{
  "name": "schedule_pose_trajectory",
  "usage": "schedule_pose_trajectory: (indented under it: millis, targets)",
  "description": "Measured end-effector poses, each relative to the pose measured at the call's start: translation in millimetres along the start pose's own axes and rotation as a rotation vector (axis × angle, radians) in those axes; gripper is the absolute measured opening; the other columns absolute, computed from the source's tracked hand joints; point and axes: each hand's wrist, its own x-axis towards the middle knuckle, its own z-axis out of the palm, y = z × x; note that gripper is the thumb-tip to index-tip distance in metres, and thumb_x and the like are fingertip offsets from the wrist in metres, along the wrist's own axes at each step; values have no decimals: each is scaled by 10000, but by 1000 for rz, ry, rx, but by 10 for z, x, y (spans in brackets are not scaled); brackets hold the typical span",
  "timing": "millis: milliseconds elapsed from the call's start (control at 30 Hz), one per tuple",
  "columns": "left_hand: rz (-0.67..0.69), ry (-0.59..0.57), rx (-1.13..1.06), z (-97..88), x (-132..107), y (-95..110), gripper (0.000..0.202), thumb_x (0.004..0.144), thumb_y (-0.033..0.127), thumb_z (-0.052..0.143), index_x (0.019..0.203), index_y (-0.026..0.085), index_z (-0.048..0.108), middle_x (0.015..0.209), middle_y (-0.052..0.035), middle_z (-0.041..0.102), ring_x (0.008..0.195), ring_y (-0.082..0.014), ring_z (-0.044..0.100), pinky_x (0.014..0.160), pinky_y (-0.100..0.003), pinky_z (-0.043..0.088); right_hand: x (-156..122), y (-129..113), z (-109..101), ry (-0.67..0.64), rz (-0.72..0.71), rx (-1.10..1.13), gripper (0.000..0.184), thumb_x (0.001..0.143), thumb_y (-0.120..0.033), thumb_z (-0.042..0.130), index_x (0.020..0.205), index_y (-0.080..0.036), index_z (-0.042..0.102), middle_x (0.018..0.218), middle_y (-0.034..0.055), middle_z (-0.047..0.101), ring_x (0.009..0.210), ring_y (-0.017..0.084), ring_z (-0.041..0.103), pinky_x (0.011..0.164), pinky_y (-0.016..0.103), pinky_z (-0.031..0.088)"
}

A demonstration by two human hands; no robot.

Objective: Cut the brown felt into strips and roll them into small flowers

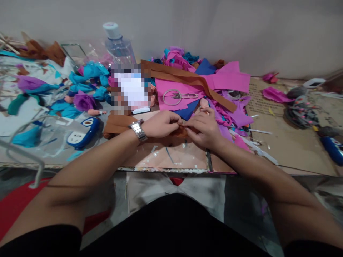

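My left hand (162, 124), with a metal watch (138, 130) on the wrist, is closed with fingertips pinched at the table's front middle. My right hand (204, 127) meets it from the right, its thumb and fingers pinched too. Both hands grip a small piece of brown crepe paper (180, 134), partly hidden by the fingers. Just beyond them lie thread snips (184, 95) with a ring handle on pink paper sheets (167, 87). A long brown paper strip (193, 79) crosses these sheets. Left of my left hand lies folded brown paper (116, 124).
A clear bottle (119, 46) stands at the back, behind a pixelated phone-like object (134, 89). Blue and purple paper flowers (84, 101) and a blue-and-white device (84, 132) lie left. On the right are cardboard (292, 146), white sticks (258, 148) and a dark bundle (301, 112).
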Motion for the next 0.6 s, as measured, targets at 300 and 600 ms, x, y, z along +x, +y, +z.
schedule_pose_trajectory:
  millis: [300,600]
  targets:
    - [19,7,-54,-22,-8,16,285,935,366,547,813,148,684,710,7,636,650,-123,513,644,-251,401,-8,0,-12,26,-37,-21,79,966,-223,703,1013,-279,736,951,-25,829,876,206,711,1051,505,367]
    - [15,41,-43,4,1,2,287,954,382,581,831,152,702,723,1,686,642,-117,551,643,-249,413,5,-7,-19,22,24,-31,44,979,-268,692,994,-274,733,933,-15,826,898,221,721,1068,513,347]
